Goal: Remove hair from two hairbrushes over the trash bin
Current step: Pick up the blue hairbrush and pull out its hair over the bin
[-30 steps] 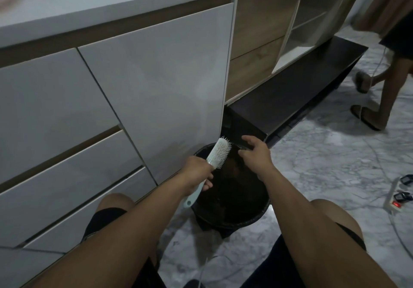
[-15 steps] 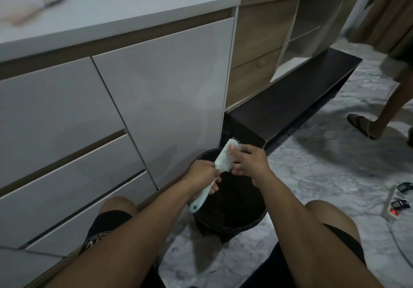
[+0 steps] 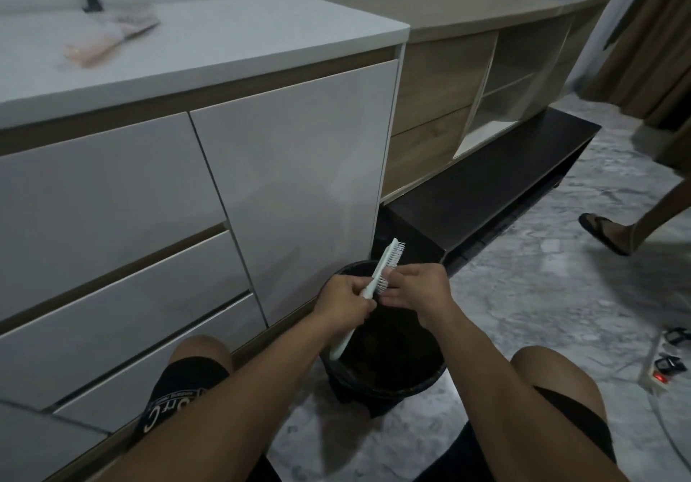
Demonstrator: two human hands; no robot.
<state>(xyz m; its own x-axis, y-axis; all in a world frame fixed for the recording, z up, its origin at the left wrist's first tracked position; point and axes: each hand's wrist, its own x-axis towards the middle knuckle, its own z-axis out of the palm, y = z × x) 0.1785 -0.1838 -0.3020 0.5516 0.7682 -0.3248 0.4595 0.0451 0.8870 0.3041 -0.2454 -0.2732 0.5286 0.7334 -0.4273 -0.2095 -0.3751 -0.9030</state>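
From the head camera, the pale mint-green plastic hairbrush [image 3: 385, 264] has a flat oblong head with white bristles and a long thin handle. It is tilted, with the head up and away from the person and the handle end pointing down. The bristles face to the right side. If some hair remains between them, it is too small to tell.

The left hand [image 3: 344, 304] is closed around the handle just under the brush head, so the head comes out above the fist and the end of the handle comes out below it. The right hand [image 3: 418, 291] is just beside the brush on its bristle side. Its fingers [image 3: 392, 280] are bent and touch the lower bristles in a pinching shape; whether they hold hair I cannot tell.

The brush and both hands are above the round black plastic trash bin [image 3: 389, 388], which stands on the grey marble floor [image 3: 542, 313] between the person's knees, just beside the glossy white cabinet [image 3: 291, 182]. A second, pink hairbrush [image 3: 108, 38], blurred, lies on the white countertop [image 3: 243, 36] of this cabinet, well apart from the hands.
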